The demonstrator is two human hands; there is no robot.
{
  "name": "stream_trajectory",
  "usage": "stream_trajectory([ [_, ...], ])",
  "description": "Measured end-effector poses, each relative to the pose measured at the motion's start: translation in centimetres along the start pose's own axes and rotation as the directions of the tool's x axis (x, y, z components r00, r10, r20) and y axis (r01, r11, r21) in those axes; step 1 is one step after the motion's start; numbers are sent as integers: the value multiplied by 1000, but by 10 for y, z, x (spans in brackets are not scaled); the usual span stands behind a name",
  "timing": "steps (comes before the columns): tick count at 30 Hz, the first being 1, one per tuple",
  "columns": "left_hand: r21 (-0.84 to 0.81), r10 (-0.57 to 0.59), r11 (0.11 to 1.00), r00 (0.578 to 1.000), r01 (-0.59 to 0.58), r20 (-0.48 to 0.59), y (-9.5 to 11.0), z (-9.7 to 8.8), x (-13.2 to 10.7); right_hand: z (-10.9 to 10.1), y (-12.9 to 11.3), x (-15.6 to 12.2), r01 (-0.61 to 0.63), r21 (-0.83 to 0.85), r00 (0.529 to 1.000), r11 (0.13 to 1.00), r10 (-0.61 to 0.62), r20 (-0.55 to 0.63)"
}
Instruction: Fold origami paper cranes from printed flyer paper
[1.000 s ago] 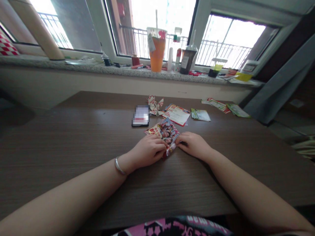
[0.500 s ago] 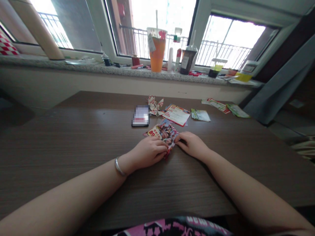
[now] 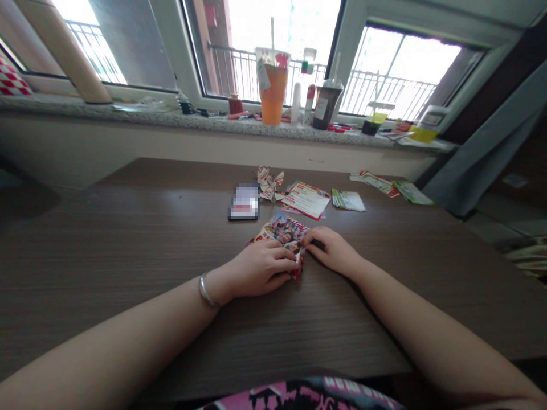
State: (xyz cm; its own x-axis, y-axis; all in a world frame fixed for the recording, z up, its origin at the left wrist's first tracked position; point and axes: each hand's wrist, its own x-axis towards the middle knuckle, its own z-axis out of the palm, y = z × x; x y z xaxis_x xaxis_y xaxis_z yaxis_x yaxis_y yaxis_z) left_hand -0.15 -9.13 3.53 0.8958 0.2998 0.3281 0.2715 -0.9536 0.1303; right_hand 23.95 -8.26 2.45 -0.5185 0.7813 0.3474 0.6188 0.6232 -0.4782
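Note:
A colourful printed paper sheet (image 3: 284,229) lies on the brown table, apparently folded, with pictures of people on it. My left hand (image 3: 265,266) rests flat over its near left part, fingers stretched toward the right and hiding some of the print. At the paper's right edge, my right hand (image 3: 331,247) pinches it between thumb and fingers. Just beyond the sheet are a phone (image 3: 244,202), a folded paper figure (image 3: 270,185) and a stack of printed leaflets (image 3: 306,199).
Green-and-white leaflets (image 3: 348,200) lie right of the stack, and more paper strips (image 3: 380,183) sit at the far right. Behind the table, the windowsill (image 3: 239,126) carries an orange drink cup (image 3: 273,91), a dark cup (image 3: 327,105) and several small bottles.
The paper has turned slightly, its lower tip shifting right. My left hand has slid a little right and toward me, with its fingers flatter. My right hand stays almost in place.

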Motion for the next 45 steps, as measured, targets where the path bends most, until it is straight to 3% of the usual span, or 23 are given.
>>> stream_trajectory([
  [5,-13,38,999,998,-37,44,2,-3,1,-3,3,1,129,40,991,991,-130,34],
  [11,-23,21,1000,1000,-21,24,4,-4,1,-6,0,1,150,41,989,988,-150,-3],
  [22,-68,17,998,1000,-17,-4,8,-5,6,1,4,1,-48,-43,988,998,41,-150],
  [30,-92,-22,996,1000,22,0,8,-4,6,-3,5,6,-160,-4,974,987,157,-163],
  [45,-106,-63,992,997,66,34,6,-2,8,0,11,15,-136,0,957,991,132,-260],
])
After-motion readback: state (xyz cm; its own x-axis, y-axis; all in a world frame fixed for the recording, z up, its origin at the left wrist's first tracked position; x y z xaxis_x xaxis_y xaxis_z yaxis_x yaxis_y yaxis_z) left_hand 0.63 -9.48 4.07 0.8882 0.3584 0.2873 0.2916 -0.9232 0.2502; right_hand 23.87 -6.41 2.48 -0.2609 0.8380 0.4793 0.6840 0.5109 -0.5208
